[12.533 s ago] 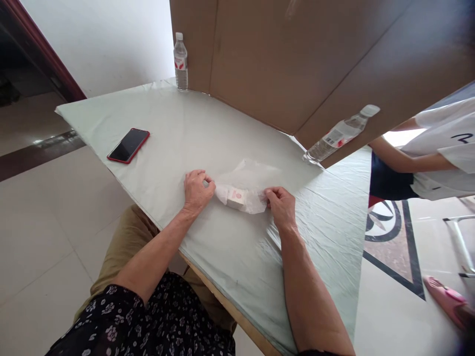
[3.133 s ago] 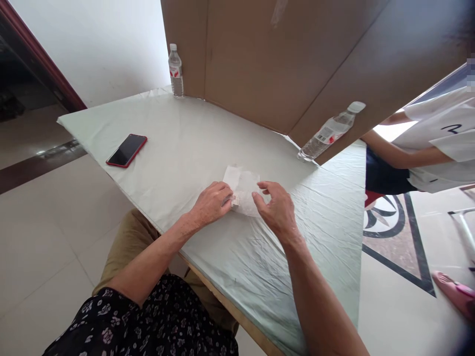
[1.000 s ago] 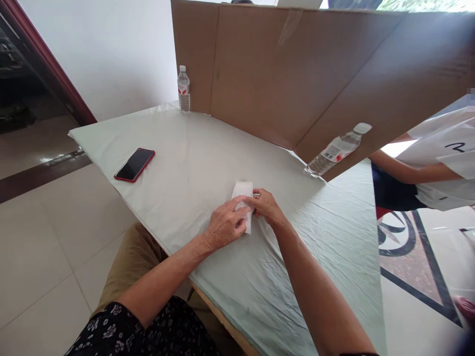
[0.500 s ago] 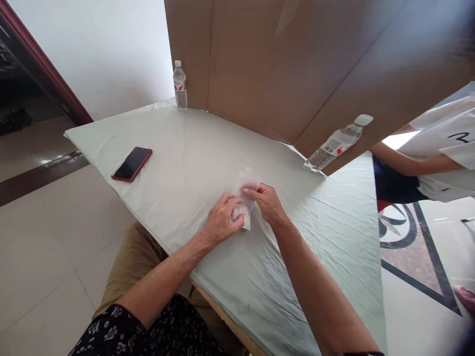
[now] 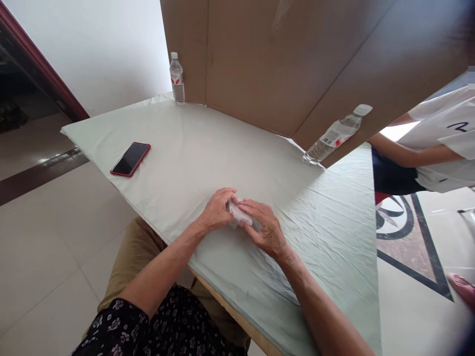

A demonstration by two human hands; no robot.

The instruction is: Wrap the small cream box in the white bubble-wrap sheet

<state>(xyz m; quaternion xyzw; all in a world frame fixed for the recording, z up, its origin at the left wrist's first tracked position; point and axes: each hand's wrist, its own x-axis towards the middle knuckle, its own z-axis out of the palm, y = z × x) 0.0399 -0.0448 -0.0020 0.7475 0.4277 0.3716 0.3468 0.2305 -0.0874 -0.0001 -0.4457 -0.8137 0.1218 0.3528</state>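
A small packet wrapped in white tissue paper [image 5: 239, 213] lies on the pale green table cover [image 5: 208, 148] near the front edge. My left hand [image 5: 217, 210] is curled around the packet's left end. My right hand [image 5: 265, 225] lies over its right side with the fingers pressed down on the paper. Most of the packet is hidden between the two hands. What the paper encloses does not show.
A red phone [image 5: 130, 158] lies face up at the left. One water bottle [image 5: 177, 79] stands at the back corner, another bottle [image 5: 336, 134] leans against the tall cardboard screen [image 5: 297, 64]. A person in a white shirt [image 5: 441, 138] sits at the right.
The tissue paper has been folded from a loose sheet around a small box into a compact packet. My hands have closed over it and drawn it lower and nearer.
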